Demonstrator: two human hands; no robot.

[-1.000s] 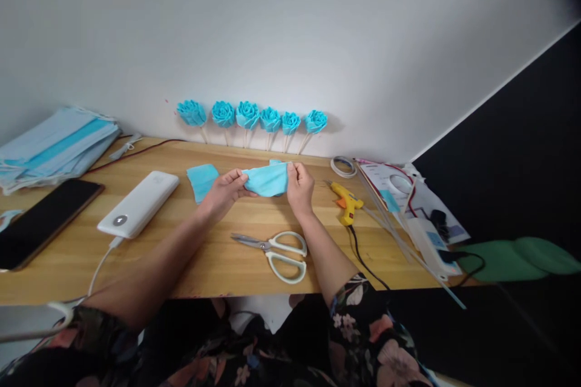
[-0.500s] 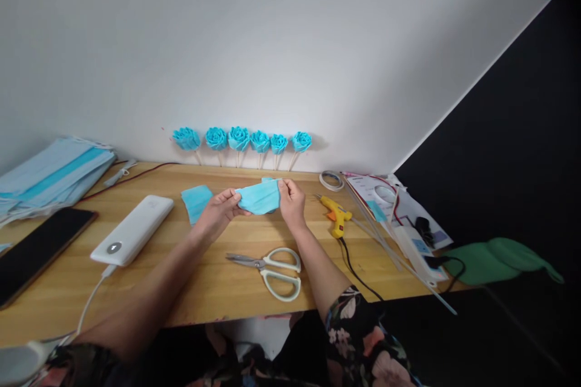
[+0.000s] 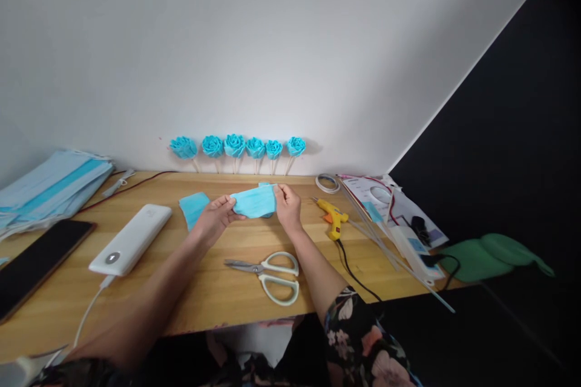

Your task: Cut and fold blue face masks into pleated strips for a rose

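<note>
A light blue piece of face mask fabric (image 3: pixel 255 202) is stretched flat between my two hands, just above the wooden table. My left hand (image 3: pixel 218 216) pinches its left end, and my right hand (image 3: pixel 287 202) pinches the right end. Partly hidden behind it lies more blue fabric. Another blue fabric piece (image 3: pixel 193 208) lies left of my left hand. Scissors (image 3: pixel 265 273) with cream handles rest, blades apart, on the table between my forearms. To the right of my right hand is a yellow glue gun (image 3: pixel 334 217).
Several blue fabric roses (image 3: pixel 235 146) on sticks lean against the wall. A stack of face masks (image 3: pixel 59 184), a phone (image 3: pixel 43 260) and a white power bank (image 3: pixel 131 240) occupy the left. Tape (image 3: pixel 327 184), papers, clear sticks and a power strip (image 3: pixel 411 248) lie right.
The view has tilted slightly, so everything on the table sits a little lower and further left. Both hands keep hold of the same fabric piece.
</note>
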